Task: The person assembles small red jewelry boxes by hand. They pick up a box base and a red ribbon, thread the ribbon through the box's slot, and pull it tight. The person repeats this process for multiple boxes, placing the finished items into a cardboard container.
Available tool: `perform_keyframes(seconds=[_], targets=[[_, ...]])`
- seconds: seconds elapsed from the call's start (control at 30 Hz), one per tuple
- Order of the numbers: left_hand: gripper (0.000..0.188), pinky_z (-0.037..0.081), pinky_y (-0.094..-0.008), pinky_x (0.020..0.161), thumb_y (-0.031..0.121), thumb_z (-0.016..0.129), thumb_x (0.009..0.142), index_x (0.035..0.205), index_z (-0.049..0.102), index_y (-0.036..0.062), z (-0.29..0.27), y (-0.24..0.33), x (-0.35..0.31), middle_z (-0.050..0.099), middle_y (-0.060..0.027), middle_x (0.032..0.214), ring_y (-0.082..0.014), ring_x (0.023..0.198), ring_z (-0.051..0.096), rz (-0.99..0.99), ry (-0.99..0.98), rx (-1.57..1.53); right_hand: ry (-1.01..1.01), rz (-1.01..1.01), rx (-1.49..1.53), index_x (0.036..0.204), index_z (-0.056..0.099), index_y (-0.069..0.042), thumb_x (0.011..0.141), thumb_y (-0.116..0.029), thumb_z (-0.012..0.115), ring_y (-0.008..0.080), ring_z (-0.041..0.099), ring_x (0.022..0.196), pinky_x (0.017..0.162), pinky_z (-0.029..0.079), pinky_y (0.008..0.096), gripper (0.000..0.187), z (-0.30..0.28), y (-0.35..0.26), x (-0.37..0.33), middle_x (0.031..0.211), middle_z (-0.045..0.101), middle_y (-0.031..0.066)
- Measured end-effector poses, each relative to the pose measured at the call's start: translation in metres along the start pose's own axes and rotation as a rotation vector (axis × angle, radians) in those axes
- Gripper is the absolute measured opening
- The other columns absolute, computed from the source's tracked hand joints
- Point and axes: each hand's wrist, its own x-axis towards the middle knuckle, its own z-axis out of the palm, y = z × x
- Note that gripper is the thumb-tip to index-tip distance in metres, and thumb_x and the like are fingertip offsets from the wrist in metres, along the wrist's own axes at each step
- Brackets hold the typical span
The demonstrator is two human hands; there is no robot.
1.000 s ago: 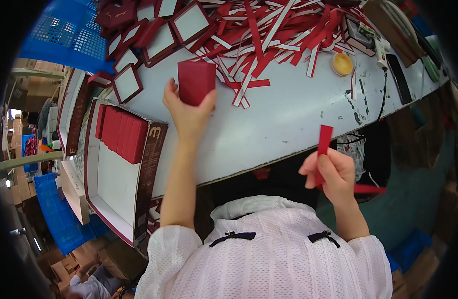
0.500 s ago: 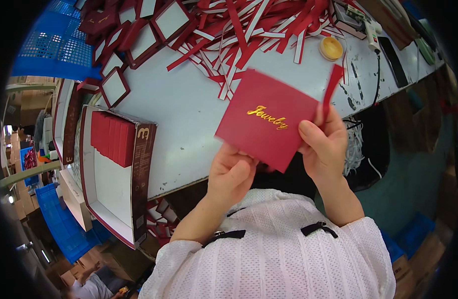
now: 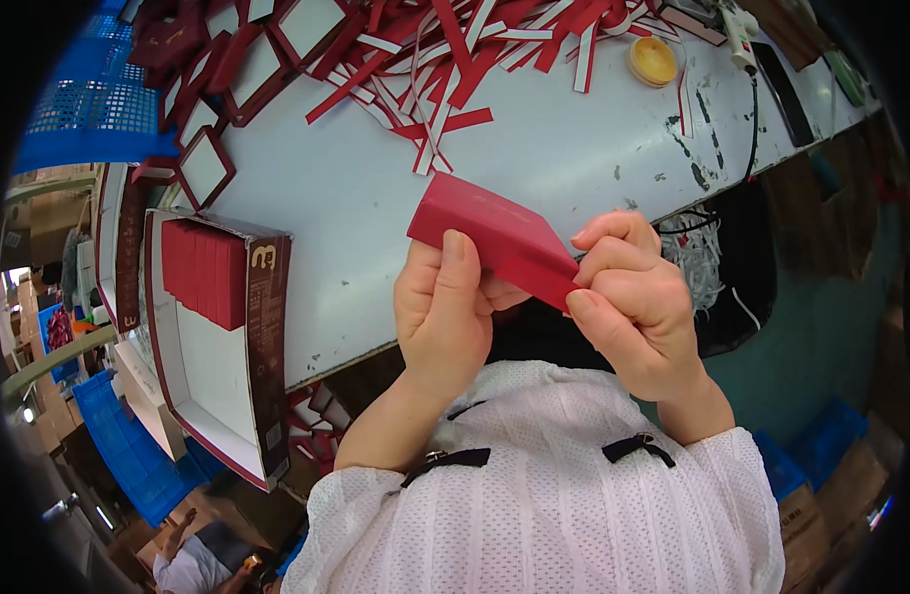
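A flat, square red gift box (image 3: 495,233) is held in the air above the near edge of the table, tilted so that its side wall faces me. My left hand (image 3: 440,312) grips it at the left, thumb on the near side and the other fingers mostly hidden beneath. At the box's right corner my right hand (image 3: 645,307) is closed, thumb and curled fingers pinching the edge. To the left stands an open carton (image 3: 272,346) with a row of red boxes (image 3: 205,272) packed in its far end.
Red and white strips (image 3: 465,59) lie heaped on the far table, beside red-framed trays or lids (image 3: 252,74) at the back left. A round yellow container (image 3: 653,61), a power strip (image 3: 740,40) and a blue perforated crate (image 3: 89,104) stand around. Someone in white (image 3: 188,564) is far lower left.
The box has tilted from showing its printed top to showing its side. The red strip in my right hand is gone from it, and that hand now pinches the box's corner.
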Motion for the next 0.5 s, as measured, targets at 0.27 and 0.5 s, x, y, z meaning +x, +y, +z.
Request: perform_keyframes(seconds=[0.27,0.5], targets=[[0.029,0.046,-0.0381,0.080,0.021,0.025,0.091,0.108,0.035,-0.0005,0.0040,0.0048,-0.0053,0.051,-0.0142,0.100,-0.0243,0.090,0.055,-0.008,-0.026,-0.002,0.008,-0.031,-0.046,0.049,0.046,-0.005,0.063,-0.002,0.057,0.0215,0.050,0.075,0.075,0.030,0.0308,0.018,0.0013,-0.0021,-0.0003,0.057,0.048,0.0017],[0.022,0.047,-0.0361,0.078,0.005,0.039,0.085,0.106,0.038,-0.0011,0.0000,-0.0022,-0.0069,0.051,-0.0127,0.099,-0.0217,0.088,0.056,0.122,0.018,0.233,-0.003,-0.071,-0.136,0.050,0.047,-0.005,0.063,-0.004,0.058,0.0218,0.050,0.076,0.076,0.029,0.0330,0.018,0.0016,-0.0049,0.0013,0.058,0.048,0.0021]])
